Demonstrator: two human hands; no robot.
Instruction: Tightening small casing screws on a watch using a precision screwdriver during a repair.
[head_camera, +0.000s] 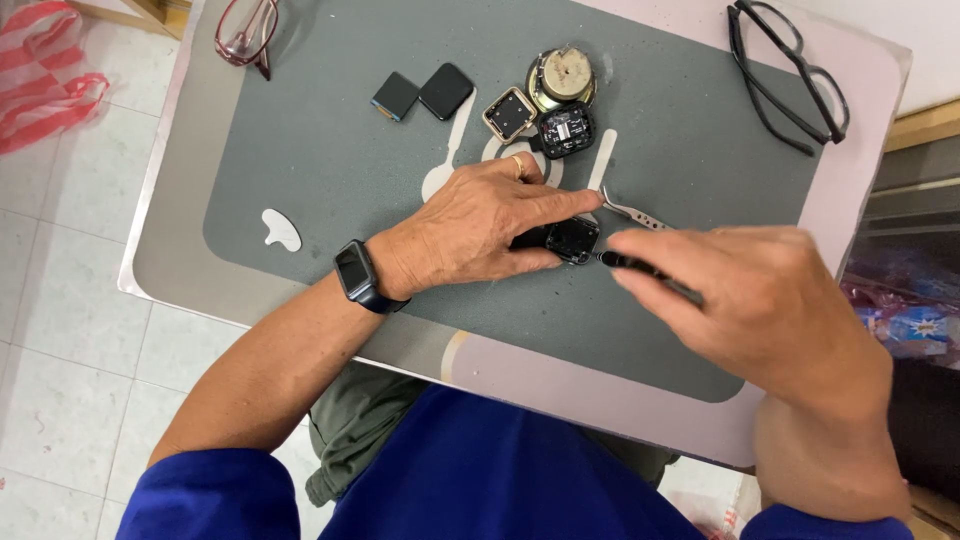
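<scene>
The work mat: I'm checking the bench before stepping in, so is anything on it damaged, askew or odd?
Nothing looks spilled or broken. Small square watch cases and two dark screens lie apart on the grey mat, opened up. The left hand pins a black case; the right hand holds a dark tool to it.

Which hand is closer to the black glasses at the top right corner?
Right. The right hand lies below the black glasses; the left hand is further left, mid-mat.

The left hand (480, 225) covers half the black case (572, 240); the tool (640, 268) tip is perhaps touching it, blurred.
</scene>
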